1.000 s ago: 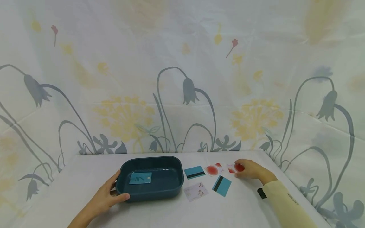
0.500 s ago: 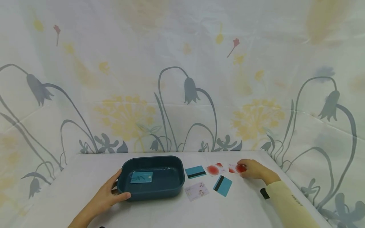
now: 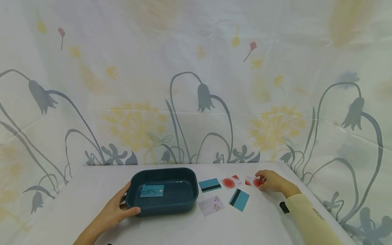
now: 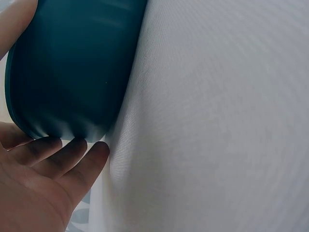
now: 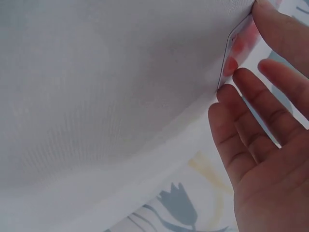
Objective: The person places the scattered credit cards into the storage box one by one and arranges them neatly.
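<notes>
My left hand (image 3: 114, 209) holds the left end of a dark teal plastic box (image 3: 165, 208), with the thumb at its front and the fingers against its end wall (image 4: 72, 72). A blue card (image 3: 152, 191) lies inside. To the right, my right hand (image 3: 273, 182) has thumb and fingertips at the edges of a red and white card (image 3: 248, 181), flat or nearly flat on the table; its right part is hidden by the fingers. In the right wrist view, the thumb and other fingers touch opposite ends of this card (image 5: 237, 48), and the index finger stands off it.
Between box and right hand lie a second red and white card (image 3: 228, 183), two blue cards with black stripes, one behind (image 3: 209, 185) and one in front (image 3: 239, 200), and a pale flowered card (image 3: 211, 206). A floral curtain (image 3: 196, 85) stands behind the white-covered table (image 3: 183, 231).
The right hand's index finger has lifted a little off the red and white card, and the hand has shifted slightly right. The left hand and the box stay in place.
</notes>
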`<act>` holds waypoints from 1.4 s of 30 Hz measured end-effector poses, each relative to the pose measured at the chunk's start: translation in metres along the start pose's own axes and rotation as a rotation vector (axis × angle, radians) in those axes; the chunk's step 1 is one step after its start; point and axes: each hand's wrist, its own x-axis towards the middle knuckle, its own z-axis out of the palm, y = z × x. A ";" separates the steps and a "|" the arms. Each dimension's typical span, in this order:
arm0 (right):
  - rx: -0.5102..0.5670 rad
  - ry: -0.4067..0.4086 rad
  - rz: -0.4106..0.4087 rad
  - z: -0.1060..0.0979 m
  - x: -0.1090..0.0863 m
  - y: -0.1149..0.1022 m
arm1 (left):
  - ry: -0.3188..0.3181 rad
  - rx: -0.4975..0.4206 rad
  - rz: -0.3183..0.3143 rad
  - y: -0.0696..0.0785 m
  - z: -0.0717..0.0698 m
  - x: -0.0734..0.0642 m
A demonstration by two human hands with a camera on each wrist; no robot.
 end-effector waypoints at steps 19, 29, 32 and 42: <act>0.000 -0.042 0.079 -0.005 0.008 -0.002 | -0.009 -0.003 0.004 0.002 0.000 0.001; 0.010 0.005 0.004 0.000 0.001 0.002 | -0.005 0.001 0.000 0.000 0.000 0.001; -0.009 0.016 -0.011 0.001 -0.002 0.002 | -0.006 -0.014 -0.001 0.000 0.000 0.002; -0.063 -0.003 -0.009 -0.001 -0.003 0.002 | -0.003 -0.009 -0.009 0.002 0.000 0.002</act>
